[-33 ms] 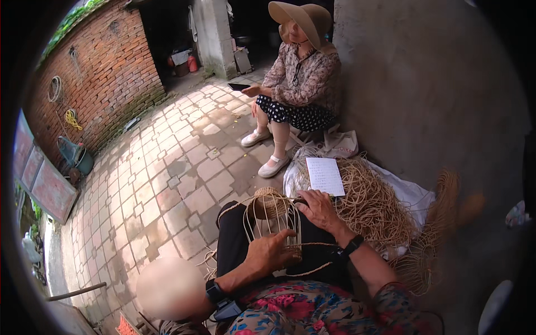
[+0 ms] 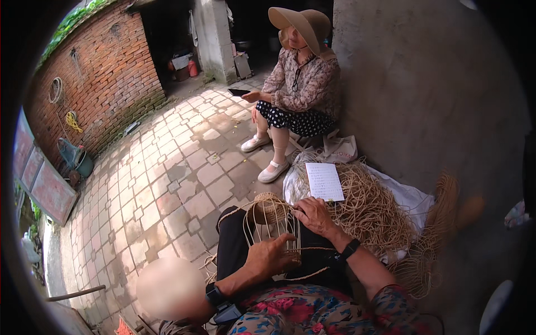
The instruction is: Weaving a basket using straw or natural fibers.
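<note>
On my lap rests a partly woven basket frame, with a tightly woven end (image 2: 269,209) pointing away from me and bare bent ribs (image 2: 249,230) running back toward my body. My left hand (image 2: 272,255) grips the near part of the ribs, its thumb along the right side. At the edge of the weave, my right hand (image 2: 314,216) pinches a strand of twisted straw cord; its fingertips are partly hidden against the ribs. A loose length of straw cord (image 2: 310,274) trails over my dark trousers below the hands.
To the right lies a big heap of straw cord (image 2: 371,206) on white cloth, with a written paper sheet (image 2: 325,181) on top. A seated person (image 2: 304,78) in a wide hat holds a dark flat device (image 2: 239,92). A plain wall (image 2: 424,111) rises on the right.
My right hand has moved slightly left and nearer to me, closer against the ribs. The cord that stretched above the weave toward it now sits lower. My left hand keeps its grip.
</note>
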### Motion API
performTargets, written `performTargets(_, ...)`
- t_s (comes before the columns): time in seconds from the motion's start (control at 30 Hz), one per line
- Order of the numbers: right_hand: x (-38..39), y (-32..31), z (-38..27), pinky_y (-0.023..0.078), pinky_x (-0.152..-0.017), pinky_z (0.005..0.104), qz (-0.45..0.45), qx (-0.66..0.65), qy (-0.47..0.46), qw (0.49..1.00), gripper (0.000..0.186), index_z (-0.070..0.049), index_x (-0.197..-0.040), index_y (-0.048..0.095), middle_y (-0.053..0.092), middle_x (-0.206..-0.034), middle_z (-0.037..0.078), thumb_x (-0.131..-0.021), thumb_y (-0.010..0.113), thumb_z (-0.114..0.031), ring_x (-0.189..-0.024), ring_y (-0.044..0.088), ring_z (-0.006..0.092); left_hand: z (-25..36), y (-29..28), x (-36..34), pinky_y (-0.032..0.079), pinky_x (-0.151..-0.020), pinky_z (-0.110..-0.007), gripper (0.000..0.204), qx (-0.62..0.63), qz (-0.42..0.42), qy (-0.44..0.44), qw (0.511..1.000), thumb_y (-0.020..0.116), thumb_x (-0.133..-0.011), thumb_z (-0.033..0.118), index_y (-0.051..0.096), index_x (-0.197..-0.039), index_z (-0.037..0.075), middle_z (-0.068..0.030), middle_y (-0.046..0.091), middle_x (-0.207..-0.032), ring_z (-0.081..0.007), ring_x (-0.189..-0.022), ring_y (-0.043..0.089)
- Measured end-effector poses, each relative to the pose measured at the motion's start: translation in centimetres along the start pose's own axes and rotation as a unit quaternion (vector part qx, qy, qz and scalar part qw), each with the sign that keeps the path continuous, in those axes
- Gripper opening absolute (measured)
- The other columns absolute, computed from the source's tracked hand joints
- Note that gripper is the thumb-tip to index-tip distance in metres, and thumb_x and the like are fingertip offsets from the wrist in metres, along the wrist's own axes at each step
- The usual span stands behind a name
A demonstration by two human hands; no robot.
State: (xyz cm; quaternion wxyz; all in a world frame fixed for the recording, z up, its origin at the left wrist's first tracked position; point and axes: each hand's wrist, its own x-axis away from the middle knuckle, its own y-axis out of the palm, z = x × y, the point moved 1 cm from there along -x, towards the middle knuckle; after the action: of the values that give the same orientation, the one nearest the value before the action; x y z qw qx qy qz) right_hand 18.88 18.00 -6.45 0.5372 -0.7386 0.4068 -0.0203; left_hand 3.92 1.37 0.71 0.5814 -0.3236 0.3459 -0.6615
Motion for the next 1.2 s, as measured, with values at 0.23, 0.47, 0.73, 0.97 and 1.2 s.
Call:
performTargets(0.23, 8.0, -5.5, 11.5, 0.046, -0.065, 0.0465, 0.072, 0.07, 0.251, 0.963, 0.028, -0.004, -0.076, 0.059, 0.059, -0.069, 0.02, -0.088, 0.057, -0.029, -0.067, 0.06, 0.0378, -0.4, -1.3, 0.9, 0.051, -0.065, -0.039, 0.051, 0.052, -0.008, -0.008, 0.999, 0.074, -0.074, 0.029, 0.051, -0.119, 0.02, -0.0077, 0.065, -0.079, -0.0279, -0.074, 0.066)
performTargets(0.47, 11.6, -12.1, 11.9, 0.052, -0.065, 0.034, 0.055, 0.073, 0.319, 0.943, 0.026, -0.002, -0.095, 0.065, 0.065, -0.082, 0.011, -0.087, 0.062, -0.026, -0.076, 0.065, 0.0246, -2.0, -1.7, -0.4, 0.048, -0.062, -0.035, 0.051, 0.139, 0.043, -0.01, 0.989, 0.075, -0.073, 0.02, 0.049, -0.117, 0.015, -0.0081, 0.06, -0.076, -0.0245, -0.067, 0.061)
performTargets(0.73, 4.7, -6.8, -4.2, 0.042, -0.048, 0.0245, 0.04, -0.223, 0.181, 0.957, 0.021, -0.001, -0.105, 0.062, 0.055, -0.057, 0.004, -0.088, 0.063, -0.014, -0.05, 0.053, 0.0089, -3.4, 0.8, 0.7, 0.047, -0.061, -0.03, 0.051, 0.152, 0.108, 0.004, 0.982, 0.076, -0.074, 0.014, 0.048, -0.115, 0.009, -0.0075, 0.059, -0.079, -0.018, -0.065, 0.057)
performTargets(0.97, -1.7, -3.0, -0.6, 0.048, -0.061, 0.0472, -0.051, -0.049, 0.098, 0.993, 0.025, -0.005, -0.099, 0.061, 0.06, -0.065, 0.019, -0.088, 0.06, -0.028, -0.065, 0.061, 0.0417, -3.2, 1.8, 1.6, 0.046, -0.059, -0.03, 0.049, 0.179, 0.103, -0.005, 0.978, 0.076, -0.074, 0.014, 0.046, -0.114, 0.009, -0.0066, 0.059, -0.079, -0.0173, -0.061, 0.054)
performTargets(1.2, 3.2, -8.5, 4.8, 0.046, -0.058, 0.0445, 0.064, 0.112, 0.223, 0.966, 0.024, -0.002, -0.084, 0.063, 0.063, -0.066, 0.014, -0.087, 0.06, -0.026, -0.061, 0.061, 0.0356, -3.9, 2.0, 1.6, 0.046, -0.058, -0.03, 0.048, 0.168, 0.145, 0.007, 0.975, 0.076, -0.076, 0.016, 0.046, -0.112, 0.009, -0.0066, 0.058, -0.079, -0.0169, -0.061, 0.054)
